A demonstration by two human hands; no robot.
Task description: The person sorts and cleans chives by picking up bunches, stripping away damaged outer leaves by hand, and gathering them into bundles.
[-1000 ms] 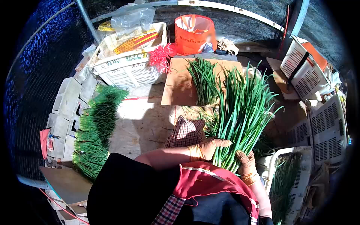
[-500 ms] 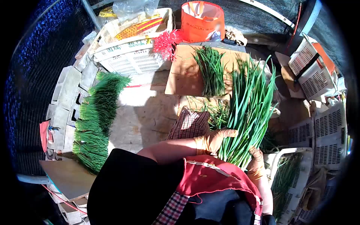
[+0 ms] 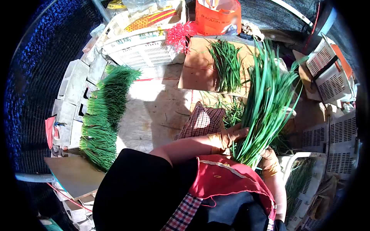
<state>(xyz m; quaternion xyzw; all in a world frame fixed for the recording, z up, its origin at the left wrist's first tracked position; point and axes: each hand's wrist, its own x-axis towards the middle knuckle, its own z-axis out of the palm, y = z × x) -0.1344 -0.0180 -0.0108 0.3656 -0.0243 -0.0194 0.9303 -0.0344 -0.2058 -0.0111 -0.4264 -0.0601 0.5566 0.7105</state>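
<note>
Both my hands wear tan-orange gloves and hold a large bunch of long green chives upright in front of my red apron. My left hand grips the left side of the bunch, low down. On the right side, near the pale stem ends, my right hand is closed around it, its fingers partly hidden by the stems. A smaller pile of chives lies beyond on a sheet of cardboard. Loose green scraps lie beside a checked cloth near my left hand.
Tied chive bundles stand in a row along grey blocks at left. At the back are a white crate, red plastic strings and an orange bag. A white basket with greens sits at right.
The bunch has swung slightly; its leaf tips now fan out further to the right. Both hands still hold it. The whole view has shifted a little.
</note>
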